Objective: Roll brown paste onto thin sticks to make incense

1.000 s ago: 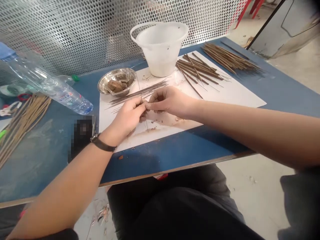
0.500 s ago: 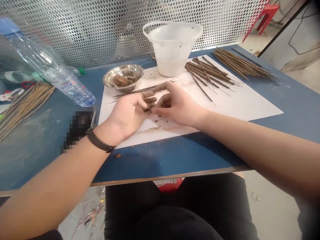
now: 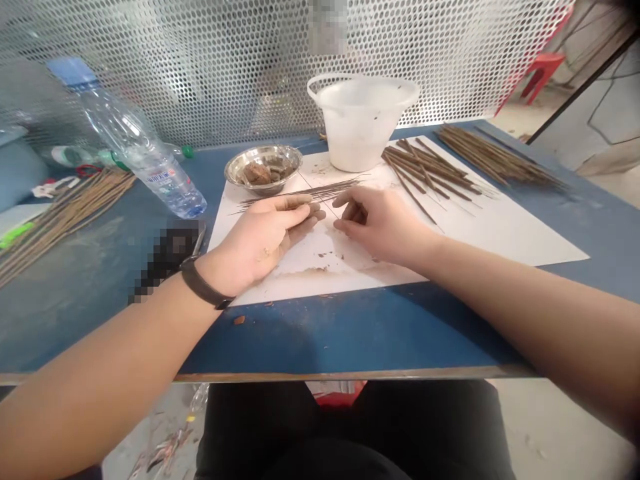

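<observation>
The left forearm and the right forearm are seen bare out to the edges of the view. A narrow black strap is worn around the left wrist, and no other band is seen on either arm. Brown smears are visible along the fingers of the left hand, and a small brown speck is marked on its palm. Less soiling is seen on the right hand. Black trousers are worn on the legs, which are seen in the lower part of the view.

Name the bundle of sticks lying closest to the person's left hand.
The finest sticks on the white paper, just beyond the left hand; the other bundles hold thicker brown sticks lying farther off.
</observation>
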The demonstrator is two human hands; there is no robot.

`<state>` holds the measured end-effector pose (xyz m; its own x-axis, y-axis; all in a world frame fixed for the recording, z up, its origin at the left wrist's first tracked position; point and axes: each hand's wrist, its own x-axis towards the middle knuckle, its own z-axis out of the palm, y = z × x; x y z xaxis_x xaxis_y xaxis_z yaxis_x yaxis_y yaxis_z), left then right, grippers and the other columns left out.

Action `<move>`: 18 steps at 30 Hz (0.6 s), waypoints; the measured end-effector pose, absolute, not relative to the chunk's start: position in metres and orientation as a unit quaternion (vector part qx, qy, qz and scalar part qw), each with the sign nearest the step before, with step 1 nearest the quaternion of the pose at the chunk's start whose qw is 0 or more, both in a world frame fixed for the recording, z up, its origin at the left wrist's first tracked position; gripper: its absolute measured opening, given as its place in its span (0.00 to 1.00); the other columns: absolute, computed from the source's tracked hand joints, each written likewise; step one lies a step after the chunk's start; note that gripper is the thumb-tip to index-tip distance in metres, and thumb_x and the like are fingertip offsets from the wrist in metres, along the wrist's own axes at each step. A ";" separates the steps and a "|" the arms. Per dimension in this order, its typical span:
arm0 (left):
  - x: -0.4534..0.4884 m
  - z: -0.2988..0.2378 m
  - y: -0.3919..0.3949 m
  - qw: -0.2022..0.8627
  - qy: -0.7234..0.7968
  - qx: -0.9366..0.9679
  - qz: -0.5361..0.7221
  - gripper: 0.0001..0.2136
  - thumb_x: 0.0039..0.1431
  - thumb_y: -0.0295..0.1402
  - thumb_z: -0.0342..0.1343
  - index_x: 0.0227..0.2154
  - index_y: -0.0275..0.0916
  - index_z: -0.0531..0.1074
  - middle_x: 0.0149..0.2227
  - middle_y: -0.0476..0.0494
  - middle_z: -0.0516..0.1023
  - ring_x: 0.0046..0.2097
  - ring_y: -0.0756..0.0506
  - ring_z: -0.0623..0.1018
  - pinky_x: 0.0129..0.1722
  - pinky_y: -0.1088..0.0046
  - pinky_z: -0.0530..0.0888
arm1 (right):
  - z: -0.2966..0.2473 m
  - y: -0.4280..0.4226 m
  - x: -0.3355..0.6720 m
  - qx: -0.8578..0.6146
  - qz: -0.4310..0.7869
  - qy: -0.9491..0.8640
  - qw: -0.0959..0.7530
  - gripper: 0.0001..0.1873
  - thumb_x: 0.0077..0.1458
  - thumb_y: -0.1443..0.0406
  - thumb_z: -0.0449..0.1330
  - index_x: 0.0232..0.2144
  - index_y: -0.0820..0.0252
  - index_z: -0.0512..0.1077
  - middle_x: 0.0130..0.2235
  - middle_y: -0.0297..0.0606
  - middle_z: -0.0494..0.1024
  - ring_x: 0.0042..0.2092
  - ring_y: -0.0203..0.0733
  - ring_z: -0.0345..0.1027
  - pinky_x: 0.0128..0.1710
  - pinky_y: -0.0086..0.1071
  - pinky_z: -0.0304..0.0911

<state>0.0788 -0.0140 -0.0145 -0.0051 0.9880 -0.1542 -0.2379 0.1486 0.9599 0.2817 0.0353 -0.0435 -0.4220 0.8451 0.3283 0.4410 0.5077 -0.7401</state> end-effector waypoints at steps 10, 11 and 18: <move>0.071 -0.009 -0.016 0.566 0.509 0.412 0.501 0.10 0.53 0.28 0.74 0.29 0.38 0.76 0.30 0.50 0.79 0.33 0.52 0.78 0.37 0.73 0.78 | -0.025 0.038 0.285 -0.438 0.141 -0.869 0.183 0.04 0.52 0.67 0.68 0.31 0.55 0.76 0.29 0.37 0.80 0.29 0.42 0.68 0.29 0.36 0.56; 0.071 -0.009 -0.016 0.572 0.505 0.405 0.503 0.09 0.56 0.30 0.73 0.29 0.38 0.77 0.31 0.49 0.79 0.34 0.51 0.79 0.38 0.74 0.79 | -0.024 0.037 0.285 -0.443 0.134 -0.869 0.176 0.04 0.52 0.66 0.68 0.31 0.55 0.76 0.29 0.37 0.80 0.30 0.43 0.68 0.29 0.36 0.56; 0.075 -0.014 -0.015 0.624 0.439 0.362 0.536 0.06 0.66 0.22 0.59 0.39 0.35 0.81 0.46 0.38 0.85 0.47 0.46 0.84 0.53 0.68 0.81 | -0.014 0.035 0.281 -0.435 0.084 -0.852 0.278 0.07 0.60 0.61 0.63 0.32 0.57 0.77 0.33 0.42 0.80 0.35 0.46 0.70 0.35 0.39 0.60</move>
